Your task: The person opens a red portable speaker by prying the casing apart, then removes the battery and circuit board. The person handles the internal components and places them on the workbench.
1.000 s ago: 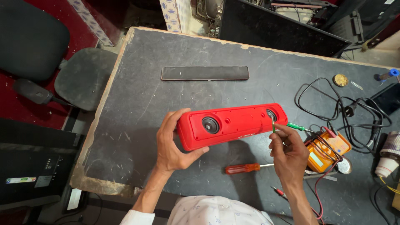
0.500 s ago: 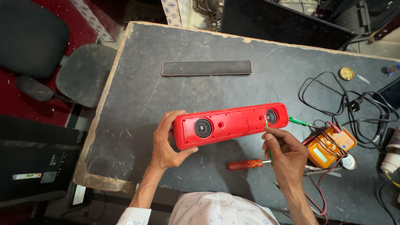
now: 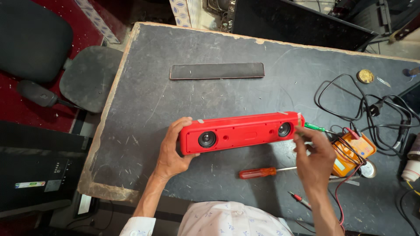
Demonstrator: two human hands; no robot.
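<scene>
red speaker bar (image 3: 242, 132) held on edge over the middle of the grey table (image 3: 210, 100), two round drivers facing up toward the camera. left hand (image 3: 171, 150) wrapped around its left end, fingers closed on the casing. right hand (image 3: 313, 154) at the right end, fingers pinched around a green-handled screwdriver (image 3: 316, 127) with its tip at the bar's corner. orange-handled screwdriver (image 3: 259, 173) lying on the table just below the bar, between the two hands. long black grille strip (image 3: 217, 71) well apart, toward the far edge. orange multimeter (image 3: 352, 153) just right of the right hand, partly hidden by it, red and black leads draped across. tangle of black cables (image 3: 372, 111) beyond. small round tin (image 3: 365, 76) near the far right. grey office chair (image 3: 89, 78) off the table's left side.
</scene>
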